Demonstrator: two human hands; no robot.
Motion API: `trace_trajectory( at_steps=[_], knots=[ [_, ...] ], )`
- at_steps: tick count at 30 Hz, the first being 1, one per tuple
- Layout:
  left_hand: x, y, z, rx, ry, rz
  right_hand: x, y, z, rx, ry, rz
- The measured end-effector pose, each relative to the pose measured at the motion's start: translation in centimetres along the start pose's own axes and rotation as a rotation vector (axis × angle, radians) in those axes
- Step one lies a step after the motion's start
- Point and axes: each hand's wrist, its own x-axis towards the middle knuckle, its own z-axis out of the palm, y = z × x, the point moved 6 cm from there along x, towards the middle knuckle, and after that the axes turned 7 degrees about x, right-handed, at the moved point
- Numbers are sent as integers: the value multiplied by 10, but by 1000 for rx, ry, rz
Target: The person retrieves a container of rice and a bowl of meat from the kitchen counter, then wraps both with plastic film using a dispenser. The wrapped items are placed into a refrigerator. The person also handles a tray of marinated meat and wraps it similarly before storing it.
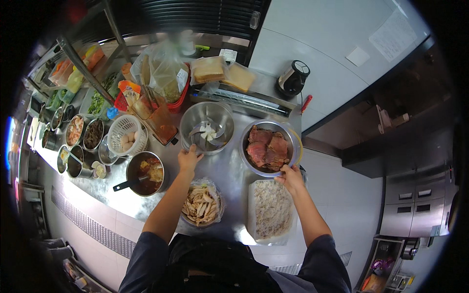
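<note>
My left hand (188, 160) is at the near rim of a round steel grinder bowl (186, 136), one finger over the edge. Inside that bowl sits a blade with a white hub (208, 132). On the right, my right hand (290, 178) grips the near rim of a steel bowl (243, 149) that holds large pieces of browned, reddish meat (266, 149). Below this bowl is a clear tray of cooked rice mixed with grains (273, 210). Between my forearms stands a plastic-lined bowl of pale sliced strips (201, 205), perhaps chicken or mushroom.
To the left are a pot of red sauce with a ladle (143, 175), a white basket (119, 141) of eggs, and several steel containers. A red basket (177, 104), bread packs (209, 69), a film dispenser (249, 102) and a black grinder motor unit (291, 82) stand behind.
</note>
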Motion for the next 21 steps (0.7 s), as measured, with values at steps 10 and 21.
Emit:
trace_trajectory(
  at_steps=[10,21],
  knots=[
    [-64,-15,-45,-191,86,45,44,32,37,27,27,153],
    [-78,-18,-72,-268,165,57,97,78,88,75,-58,221]
  ],
)
